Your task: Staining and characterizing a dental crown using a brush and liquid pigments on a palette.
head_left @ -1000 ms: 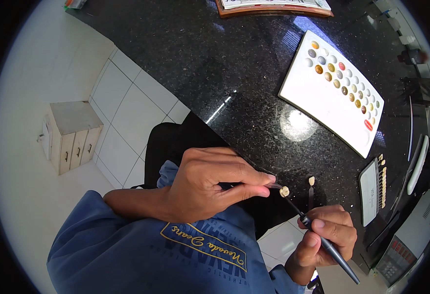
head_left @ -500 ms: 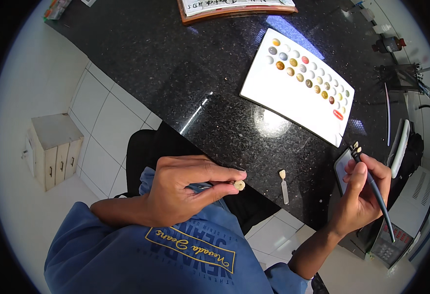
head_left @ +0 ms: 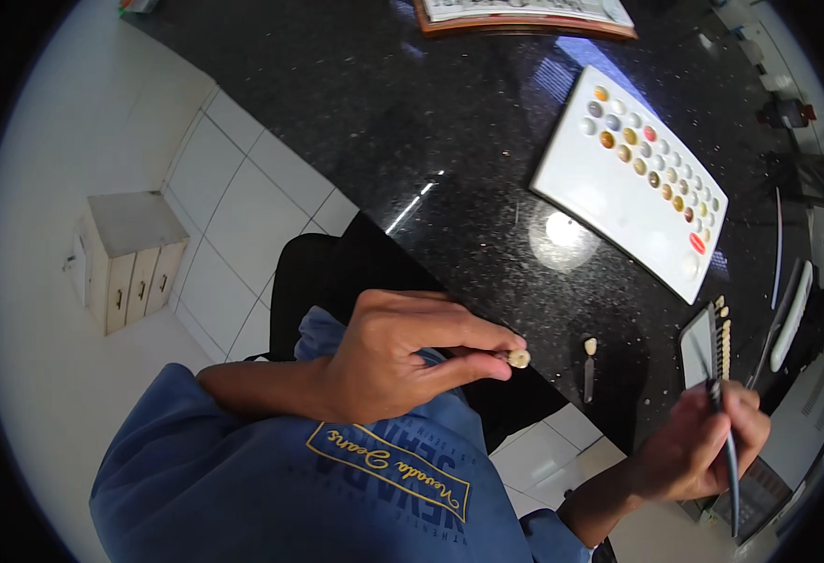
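Note:
My left hand [head_left: 398, 352] is closed round a thin holder, mostly hidden by my fingers, which bears a small cream tooth crown [head_left: 520, 358] just beyond my fingertips. My right hand [head_left: 707, 441], slightly blurred, grips a dark slim brush [head_left: 733, 479] with its tip over a grey shade guide [head_left: 697, 349] lined with cream tooth samples. A single tooth-shade tab [head_left: 590, 347] lies on the black speckled worktop [head_left: 421, 113] between my hands. Above them is a white ceramic palette [head_left: 599, 202] with wells of yellow, brown, grey and red colour.
A wooden-edged board with papers [head_left: 524, 17] lies at the back. Along the right are a dark brush stand [head_left: 796, 178], a long white item [head_left: 792, 314] and a grey device [head_left: 796, 422]. A drawer cabinet [head_left: 135, 263] stands left, on the tiled floor [head_left: 243, 206].
My right hand moved the brush away from the crown, up and right towards the palette's corner, then lower over the shade guide. My left hand still holds the crown. The view has shifted slightly.

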`<control>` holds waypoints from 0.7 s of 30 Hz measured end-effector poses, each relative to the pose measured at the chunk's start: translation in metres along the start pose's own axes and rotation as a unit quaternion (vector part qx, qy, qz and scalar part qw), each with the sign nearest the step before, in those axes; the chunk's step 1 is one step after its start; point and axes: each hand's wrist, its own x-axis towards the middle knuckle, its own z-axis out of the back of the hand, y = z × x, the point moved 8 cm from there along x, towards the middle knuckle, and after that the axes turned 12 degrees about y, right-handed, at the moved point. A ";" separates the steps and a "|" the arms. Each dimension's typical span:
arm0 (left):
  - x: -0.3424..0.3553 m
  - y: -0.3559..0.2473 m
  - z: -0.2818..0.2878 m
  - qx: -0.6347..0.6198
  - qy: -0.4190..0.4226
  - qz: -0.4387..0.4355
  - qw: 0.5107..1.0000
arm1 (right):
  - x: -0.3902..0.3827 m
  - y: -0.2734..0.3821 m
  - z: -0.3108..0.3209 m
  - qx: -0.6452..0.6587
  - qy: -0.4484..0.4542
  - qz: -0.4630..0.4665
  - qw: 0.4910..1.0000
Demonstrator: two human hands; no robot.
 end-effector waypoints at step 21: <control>-0.003 -0.001 0.002 0.049 -0.022 -0.024 0.998 | -0.022 0.009 -0.064 0.121 0.202 0.010 0.972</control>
